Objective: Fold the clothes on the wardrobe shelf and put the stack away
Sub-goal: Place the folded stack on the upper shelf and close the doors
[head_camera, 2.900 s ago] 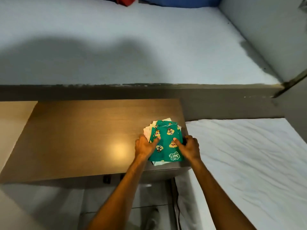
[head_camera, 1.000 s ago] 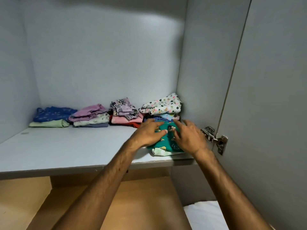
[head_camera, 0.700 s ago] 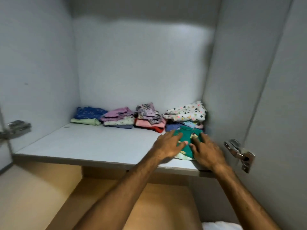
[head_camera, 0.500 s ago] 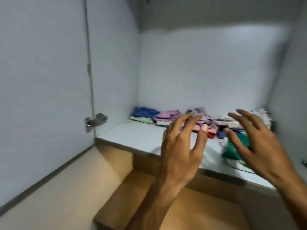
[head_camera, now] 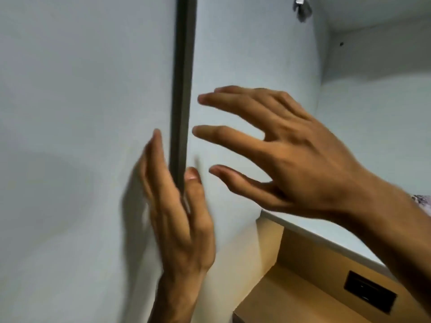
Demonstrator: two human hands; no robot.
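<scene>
A pale wardrobe door (head_camera: pixel 81 136) fills the left of the view, its dark edge (head_camera: pixel 183 78) running upright down the middle. The right hand (head_camera: pixel 296 164) reaches in from the lower right, palm turned down and away, fingers spread wide and pointing left toward that edge, holding nothing. The left hand (head_camera: pixel 179 217) rises from below, upright, with flat fingers lying along the door's outer face and the thumb (head_camera: pixel 193 183) on the other side of the edge, so it loosely pinches the door. Lower right, the white shelf (head_camera: pixel 349 231) runs off to the far right over a wooden top (head_camera: pixel 303 287). Of the folded clothes (head_camera: pixel 423 202) only a small patterned scrap shows at the right border, on the shelf. A metal hinge (head_camera: pixel 302 8) sits at the top.
</scene>
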